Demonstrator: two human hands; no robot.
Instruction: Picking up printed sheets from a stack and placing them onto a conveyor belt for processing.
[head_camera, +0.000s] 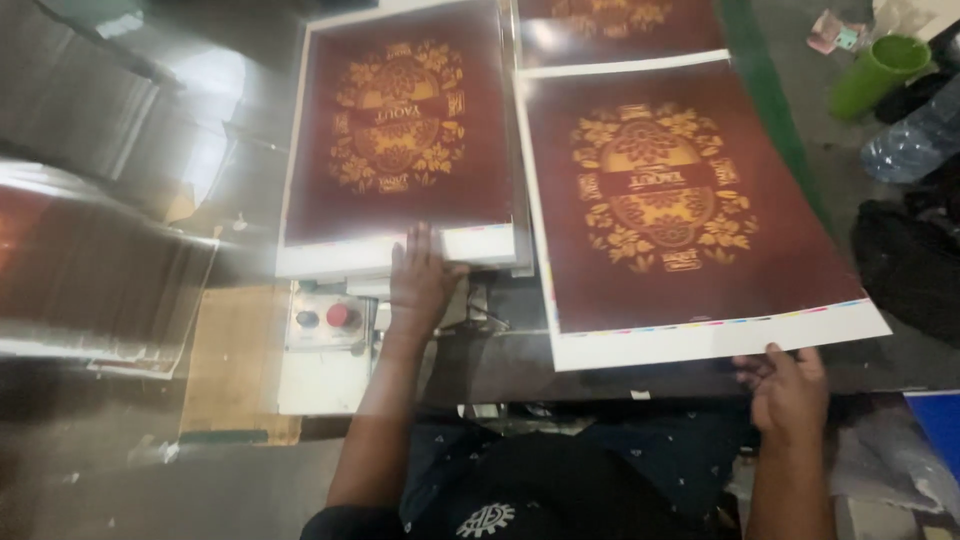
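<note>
The person is pressing the left hand (422, 280) flat, fingers spread, on the near edge of a stack of dark red printed sheets (400, 130), gripping nothing. The right hand (788, 388), to the right of that stack, is pinching the near white margin of a loose printed sheet (680, 210) that is curling upward. Held only at that edge, it could sag or crease. A red push button (342, 316) is sitting just below the stack.

head view, steeply downward, close over worktable (500, 360)
</note>
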